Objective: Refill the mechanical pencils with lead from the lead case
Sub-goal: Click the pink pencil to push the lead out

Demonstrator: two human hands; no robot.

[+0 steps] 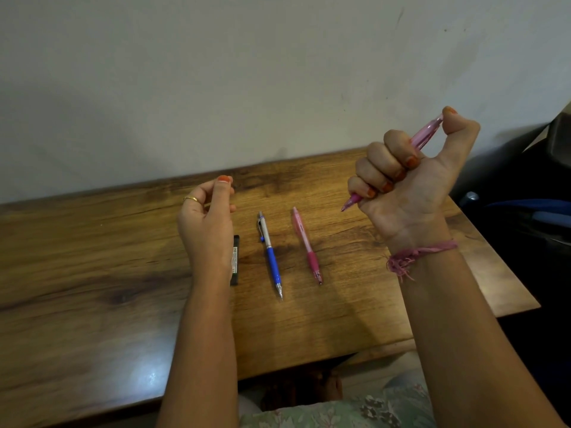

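- Right hand [411,180] fists our pink pencil [425,135], thumb on its cap.
- Left hand [207,223] loosely curled, perhaps pinching something tiny; we cannot tell.
- Its wrist half-hides the lead case [235,261].
- Blue pencil [270,256] and second pink pencil [306,244] lie on the table [92,273].

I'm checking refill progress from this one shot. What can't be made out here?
Head view only:
- Lead case: left part hidden by the left hand.
- Any lead between the left fingers: too small.
- Held pink pencil: middle hidden by the right hand.
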